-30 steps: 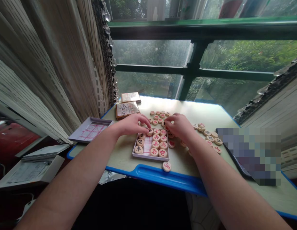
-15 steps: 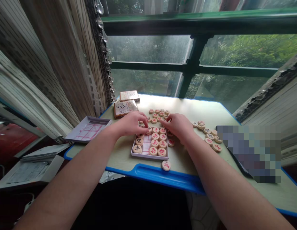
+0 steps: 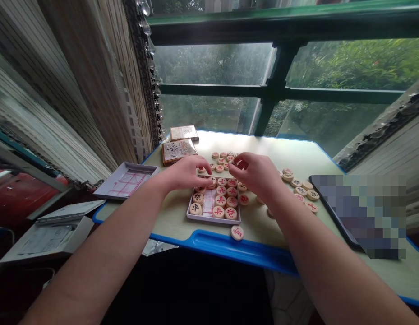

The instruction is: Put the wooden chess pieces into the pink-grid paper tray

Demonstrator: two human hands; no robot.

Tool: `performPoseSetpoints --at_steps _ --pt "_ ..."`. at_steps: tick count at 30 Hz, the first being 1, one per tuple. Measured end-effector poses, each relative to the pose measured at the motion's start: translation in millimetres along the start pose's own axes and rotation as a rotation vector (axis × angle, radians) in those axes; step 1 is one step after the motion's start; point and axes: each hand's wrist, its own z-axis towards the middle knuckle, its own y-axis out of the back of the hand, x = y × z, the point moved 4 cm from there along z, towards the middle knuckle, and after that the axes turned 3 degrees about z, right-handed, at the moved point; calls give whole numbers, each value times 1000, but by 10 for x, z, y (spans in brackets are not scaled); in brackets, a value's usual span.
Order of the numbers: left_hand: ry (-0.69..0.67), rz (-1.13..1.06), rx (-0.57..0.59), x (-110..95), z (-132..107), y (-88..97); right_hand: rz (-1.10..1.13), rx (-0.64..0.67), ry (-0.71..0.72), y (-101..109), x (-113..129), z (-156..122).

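A shallow white box [image 3: 213,220] on the table holds several round wooden chess pieces [image 3: 220,201] with red or black characters. My left hand [image 3: 185,172] hovers over the box's far left corner with its fingers curled down beside a loose piece [image 3: 201,170]; what it holds is hidden. My right hand [image 3: 260,175] is just past the box's far right corner. Its thumb and fingers are pinched together on a small wooden piece among the loose pieces [image 3: 223,156] behind the box.
More loose pieces [image 3: 302,187] lie to the right and one [image 3: 237,232] sits at the blue front edge [image 3: 216,246]. The box lid [image 3: 126,181] and two small flat boxes [image 3: 178,150] are at left. A dark blurred object [image 3: 360,212] fills the right. A window lies beyond.
Both hands have drawn back a little from the box's far row toward the loose pieces behind it. The left fingertips have left the piece they touched in the box.
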Motion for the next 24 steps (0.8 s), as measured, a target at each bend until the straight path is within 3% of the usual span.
performPoseSetpoints --at_steps 6,10,19,24 --pt "33 4 -53 12 8 25 88 146 425 -52 320 -211" --pt "63 67 -132 36 24 48 47 246 586 -102 417 -295" --pt "135 96 -212 211 64 33 -66 259 636 -123 423 -302" --pt "156 124 -257 270 82 10 -69 195 599 -110 382 -277"
